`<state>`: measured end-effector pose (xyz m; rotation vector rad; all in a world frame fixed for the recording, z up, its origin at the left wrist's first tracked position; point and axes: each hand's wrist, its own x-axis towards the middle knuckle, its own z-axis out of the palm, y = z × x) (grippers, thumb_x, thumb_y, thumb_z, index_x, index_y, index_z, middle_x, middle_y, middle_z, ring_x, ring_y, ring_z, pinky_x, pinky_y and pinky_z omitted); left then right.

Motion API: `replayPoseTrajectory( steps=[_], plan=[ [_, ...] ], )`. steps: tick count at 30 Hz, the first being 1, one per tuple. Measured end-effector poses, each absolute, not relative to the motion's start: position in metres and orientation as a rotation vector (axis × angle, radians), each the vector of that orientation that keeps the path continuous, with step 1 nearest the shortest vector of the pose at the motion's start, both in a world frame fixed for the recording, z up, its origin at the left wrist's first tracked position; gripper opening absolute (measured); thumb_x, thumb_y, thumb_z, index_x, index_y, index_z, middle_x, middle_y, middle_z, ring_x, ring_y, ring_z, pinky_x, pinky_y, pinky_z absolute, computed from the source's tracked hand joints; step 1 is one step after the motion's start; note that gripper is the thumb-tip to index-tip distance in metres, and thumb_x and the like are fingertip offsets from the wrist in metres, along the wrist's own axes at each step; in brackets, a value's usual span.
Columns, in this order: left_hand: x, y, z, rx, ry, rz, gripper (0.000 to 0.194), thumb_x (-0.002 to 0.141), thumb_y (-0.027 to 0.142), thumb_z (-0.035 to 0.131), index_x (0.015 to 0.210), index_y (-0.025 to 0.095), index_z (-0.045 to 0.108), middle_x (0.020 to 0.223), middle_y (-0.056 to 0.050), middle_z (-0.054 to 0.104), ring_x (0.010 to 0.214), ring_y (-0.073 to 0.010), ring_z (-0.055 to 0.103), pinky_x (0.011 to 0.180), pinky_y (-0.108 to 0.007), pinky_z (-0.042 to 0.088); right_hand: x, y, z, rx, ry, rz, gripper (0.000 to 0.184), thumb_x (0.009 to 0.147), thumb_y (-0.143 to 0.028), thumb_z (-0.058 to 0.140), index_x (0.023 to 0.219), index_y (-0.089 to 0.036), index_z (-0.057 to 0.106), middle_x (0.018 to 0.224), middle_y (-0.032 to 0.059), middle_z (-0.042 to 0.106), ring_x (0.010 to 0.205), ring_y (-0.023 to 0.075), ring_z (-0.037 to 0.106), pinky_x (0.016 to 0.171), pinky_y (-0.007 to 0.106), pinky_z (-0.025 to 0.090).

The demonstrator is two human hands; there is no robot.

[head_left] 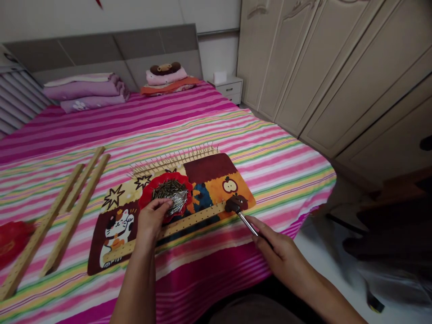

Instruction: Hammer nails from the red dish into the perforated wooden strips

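My left hand [151, 218] reaches over the near rim of a red scalloped bowl [146, 194], thumb and fingers pinched together at the nails [170, 189] inside. Whether a nail is between the fingertips cannot be made out. My right hand [275, 245] grips the handle of a hammer [249, 222], its dark head resting by the right end of a wooden strip [192, 220]. Rows of small holes run along this strip, and a few nails stand near its right end. Underneath is a patterned mat [209, 168]. Along its far edge lies another strip [175, 158] bristling with upright nails.
Several wooden bars [79, 213] lie on the striped bedspread [270, 166] at the left, beside a red object [13, 240]. Folded bedding [87, 90] sits by the headboard [151, 49]. Wardrobes [303, 63] stand to the right, past the bed's edge.
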<state>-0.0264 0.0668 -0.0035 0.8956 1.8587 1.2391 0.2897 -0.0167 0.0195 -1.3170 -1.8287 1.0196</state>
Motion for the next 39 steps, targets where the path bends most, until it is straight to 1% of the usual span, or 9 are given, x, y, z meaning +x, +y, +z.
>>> replayPoseTrajectory(
  steps=[3,6,10,16,23,28,32,35,39],
  plan=[
    [-0.021,0.063,0.006,0.887,1.774,1.309,0.038,0.046,0.04,0.076,0.073,0.014,0.068,0.057,0.003,0.059,0.047,-0.0059,0.044,0.046,-0.019,0.035,0.29,-0.018,0.019,-1.314,-1.818,1.033,0.045,0.092,-0.025,0.039,0.136,-0.014,0.044,0.087,0.004,0.072,0.074,0.0126,0.067,0.072,0.023,0.054],
    [-0.01,0.057,0.018,0.872,1.675,1.327,0.037,0.045,0.038,0.078,0.071,0.014,0.067,0.054,0.004,0.057,0.044,-0.0051,0.042,0.044,-0.019,0.034,0.291,-0.02,0.019,-1.306,-1.807,1.037,0.045,0.092,-0.024,0.04,0.136,-0.016,0.044,0.096,0.0052,0.071,0.08,0.0137,0.068,0.077,0.025,0.054],
    [0.012,0.046,0.024,0.881,1.536,1.227,0.033,0.047,0.037,0.078,0.07,0.015,0.066,0.056,0.003,0.059,0.048,-0.007,0.047,0.048,-0.021,0.039,0.289,-0.021,0.021,-1.26,-1.799,1.064,0.047,0.092,-0.022,0.039,0.139,-0.02,0.04,0.092,0.0027,0.071,0.085,0.015,0.067,0.083,0.028,0.053],
    [0.05,0.024,0.017,0.991,1.43,0.932,0.025,0.055,0.036,0.073,0.07,0.017,0.067,0.055,0.003,0.057,0.051,-0.0078,0.047,0.05,-0.021,0.039,0.276,-0.024,0.035,-1.177,-1.782,1.212,0.044,0.094,-0.022,0.039,0.137,-0.027,0.042,0.092,0.0002,0.07,0.07,0.0124,0.064,0.075,0.026,0.055],
    [0.054,0.026,0.011,1.125,1.491,1.039,0.023,0.056,0.038,0.073,0.067,0.018,0.068,0.069,0.0,0.062,0.065,-0.0113,0.054,0.061,-0.023,0.044,0.274,-0.024,0.038,-1.139,-1.73,1.188,0.043,0.093,-0.021,0.039,0.136,-0.023,0.044,0.095,0.0019,0.068,0.084,0.0134,0.064,0.083,0.026,0.052],
    [0.052,0.029,0.006,1.028,1.527,1.045,0.03,0.052,0.042,0.074,0.07,0.019,0.068,0.063,0.001,0.062,0.06,-0.0107,0.053,0.058,-0.023,0.043,0.285,-0.024,0.029,-1.268,-1.722,1.091,0.044,0.092,-0.022,0.039,0.136,-0.02,0.044,0.082,0.0004,0.066,0.07,0.0125,0.061,0.068,0.024,0.053],
    [0.052,0.029,-0.002,1.004,1.49,1.012,0.034,0.054,0.044,0.074,0.074,0.017,0.066,0.065,-0.001,0.064,0.061,-0.0119,0.056,0.06,-0.025,0.046,0.288,-0.024,0.025,-1.294,-1.719,1.055,0.044,0.091,-0.023,0.04,0.135,-0.02,0.044,0.075,-0.0014,0.062,0.059,0.0104,0.054,0.059,0.021,0.049],
    [0.052,0.033,-0.005,0.962,1.512,1.017,0.036,0.051,0.045,0.074,0.07,0.016,0.063,0.063,-0.001,0.064,0.061,-0.0136,0.058,0.06,-0.026,0.047,0.288,-0.023,0.024,-1.29,-1.72,1.057,0.044,0.091,-0.022,0.039,0.135,-0.02,0.045,0.066,-0.0039,0.055,0.052,0.0091,0.047,0.052,0.019,0.045],
    [0.054,0.043,-0.008,1.017,1.575,1.081,0.031,0.053,0.041,0.071,0.071,0.016,0.063,0.059,0.002,0.059,0.057,-0.0104,0.053,0.056,-0.023,0.044,0.289,-0.022,0.024,-1.297,-1.724,1.056,0.044,0.092,-0.022,0.039,0.135,-0.021,0.044,0.064,-0.005,0.052,0.05,0.0087,0.043,0.051,0.019,0.044]
  ],
)
